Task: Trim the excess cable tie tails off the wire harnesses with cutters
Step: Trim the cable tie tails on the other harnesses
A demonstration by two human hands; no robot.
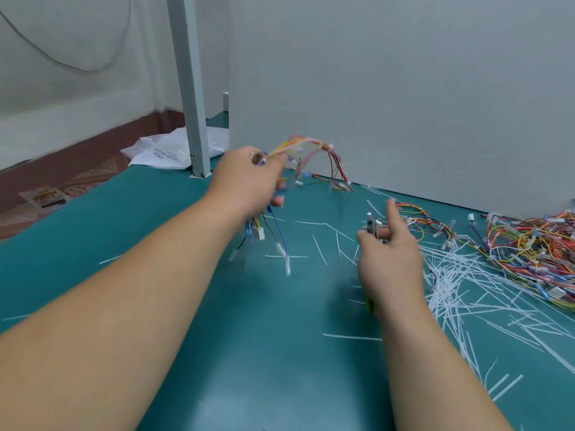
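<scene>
A wire harness (312, 149) is up in the air over the far middle of the green table (249, 353). It is a bunch of red, yellow, pink and blue wires, and it looks blurry. Some wires bend over to the right and some hang down under the hand. The left hand (249, 178) holds it, with the fingers curled tight around the bunch.

A bit to the right and nearer is the right hand (390, 262). It holds the cutters (373, 225). The grey metal tip sticks out at the far side of the hand, and a bit of green handle shows at the near side by the wrist. 1 finger points out straight and the other fingers wrap around the tool. I cannot tell if the cutter tip is open or closed.

Lots of white cut tails (451, 284) lie on the table, most of them on the right. Far to the right is a big pile of harnesses (529, 244).

On the far left a grey post (189, 88) stands on the table edge, with a white plastic bag (165, 150) beside it. A pale wall (404, 88) is behind the table.
</scene>
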